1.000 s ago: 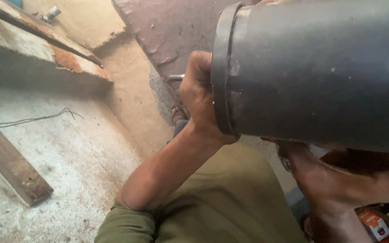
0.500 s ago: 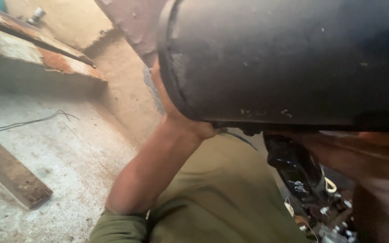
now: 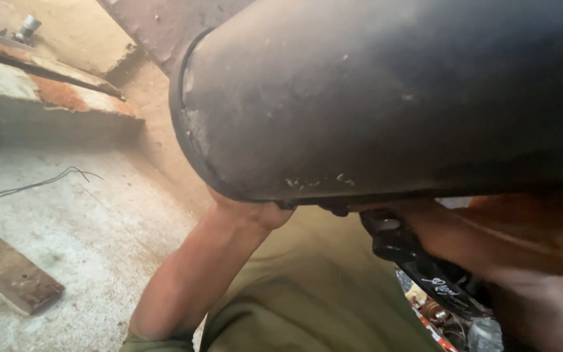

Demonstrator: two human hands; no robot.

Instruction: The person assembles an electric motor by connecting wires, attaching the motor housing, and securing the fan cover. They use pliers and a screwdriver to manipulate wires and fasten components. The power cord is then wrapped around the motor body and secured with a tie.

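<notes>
While the big dark cylinder (image 3: 392,98) fills the top of the view, we see our left hand (image 3: 249,210) tucked beneath its rim, grip hidden, cannot tell. Our right hand (image 3: 464,238) presses under it beside a black part (image 3: 418,261), fingers unclear.

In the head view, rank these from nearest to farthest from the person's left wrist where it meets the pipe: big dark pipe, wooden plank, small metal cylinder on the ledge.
1. Big dark pipe: directly over the left wrist, hiding the hand.
2. Wooden plank: on the floor, lower left.
3. Small metal cylinder: on the ledge, top left corner.
</notes>
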